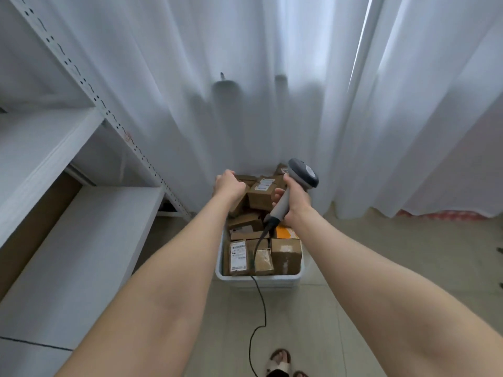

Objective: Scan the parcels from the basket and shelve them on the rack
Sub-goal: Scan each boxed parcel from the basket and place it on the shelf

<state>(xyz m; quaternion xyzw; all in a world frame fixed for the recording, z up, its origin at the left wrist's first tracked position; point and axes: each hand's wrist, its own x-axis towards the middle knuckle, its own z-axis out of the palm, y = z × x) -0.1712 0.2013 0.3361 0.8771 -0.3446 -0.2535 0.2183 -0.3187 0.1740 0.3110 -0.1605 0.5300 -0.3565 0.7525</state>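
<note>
Scanner slants head-up, right fingers wrapped round handle; left hand's fingers hidden.

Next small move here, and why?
Probably lift the top parcel clear of the basket and turn it until a label faces the scanner. The left hand curls over that parcel, and the right hand holds the scanner raised above the pile.
</note>
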